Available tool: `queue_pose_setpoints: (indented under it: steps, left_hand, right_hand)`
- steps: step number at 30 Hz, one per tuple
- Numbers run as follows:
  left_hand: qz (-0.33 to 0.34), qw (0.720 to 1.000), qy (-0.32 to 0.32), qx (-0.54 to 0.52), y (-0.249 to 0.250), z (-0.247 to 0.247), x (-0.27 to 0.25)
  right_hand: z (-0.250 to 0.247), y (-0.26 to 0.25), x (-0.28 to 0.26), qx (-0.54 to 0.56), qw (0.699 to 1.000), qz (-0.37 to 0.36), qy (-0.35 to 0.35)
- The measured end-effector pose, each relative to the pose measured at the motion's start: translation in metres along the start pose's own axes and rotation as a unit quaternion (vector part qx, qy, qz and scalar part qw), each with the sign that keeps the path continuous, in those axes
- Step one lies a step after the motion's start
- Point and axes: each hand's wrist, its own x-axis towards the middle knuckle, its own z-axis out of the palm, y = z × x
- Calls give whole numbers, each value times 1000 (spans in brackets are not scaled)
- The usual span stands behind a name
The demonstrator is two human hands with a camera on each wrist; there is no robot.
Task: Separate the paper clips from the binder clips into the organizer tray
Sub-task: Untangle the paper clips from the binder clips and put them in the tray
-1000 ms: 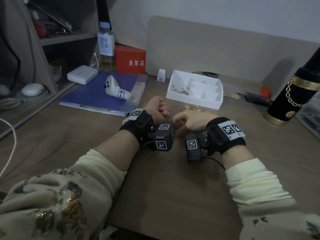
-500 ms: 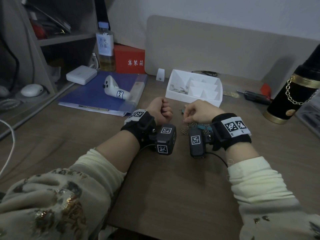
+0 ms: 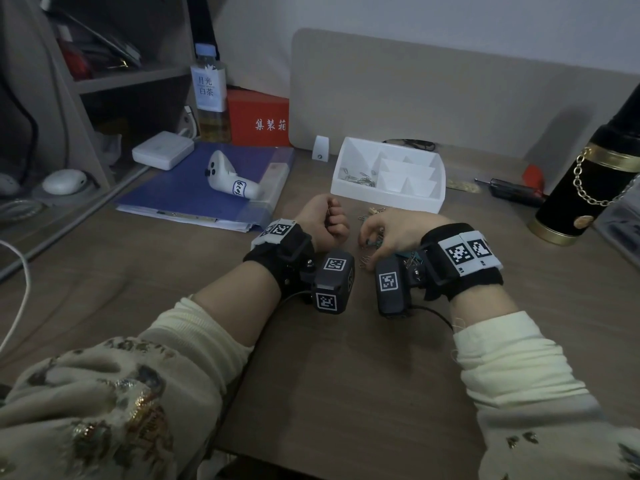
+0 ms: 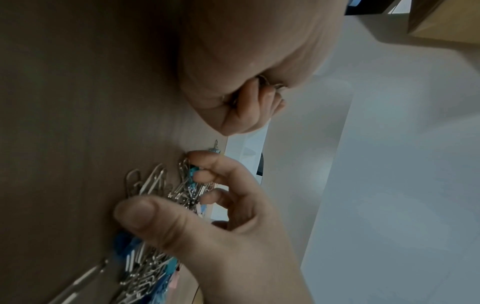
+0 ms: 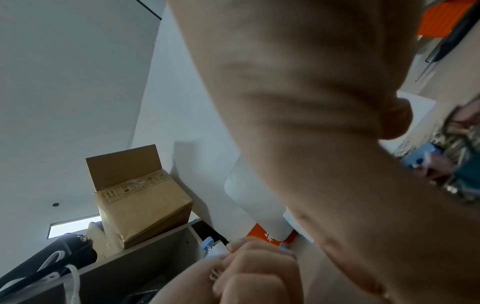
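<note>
**Q:** What writing can be read?

**A:** A clear bottle (image 3: 209,98) at the back left has a white label printed 月光白茶. Beside it a red box (image 3: 259,117) carries white characters, 集装箱. A white handheld controller (image 3: 228,178) lying on a blue folder (image 3: 194,192) has a small sticker with handwriting too small to read. Both wrists wear black straps with square black-and-white code markers.

**Q:** Where are the clips and the tray?

**A:** The white organizer tray (image 3: 384,201) sits at the back middle of the desk, with silver paper clips (image 3: 358,177) in its large left compartment. A loose pile of clips (image 4: 155,191), silver wire ones mixed with blue binder clips, lies on the desk in front of the tray, under the right hand.

**Q:** And the hands?

**A:** The left hand (image 3: 323,221) is curled into a fist, with a few silver clips showing between its fingers. The right hand (image 3: 391,230) is arched over the pile, fingertips and thumb down among the clips; whether it has pinched one I cannot tell.

**Q:** The surface and room?

**A:** A brown wood-grain desk (image 3: 346,375) with a beige divider panel (image 3: 450,105) behind, a pale wall, and shelving on the left. A black cylinder (image 3: 585,188) with gold bands and a chain stands at the right.
</note>
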Motion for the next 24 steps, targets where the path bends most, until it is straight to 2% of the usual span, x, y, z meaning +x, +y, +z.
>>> queue_pose_setpoints:
  steps: [7,16,21,24]
  left_hand:
    - [1,1000,-1,8,-4,3,0]
    - [1,1000,1,8,-4,1,0]
    - [2,1000,2,9,-3,1,1]
    - [-1,1000,-2,12,-4,1,2]
  right_hand:
    - [3,1,5,33,998,9,45]
    - [7,1,6,-19,997,-6,74]
    - [8,5,14,22,987,-3,162]
    - [7,5,17,39,981,5,192]
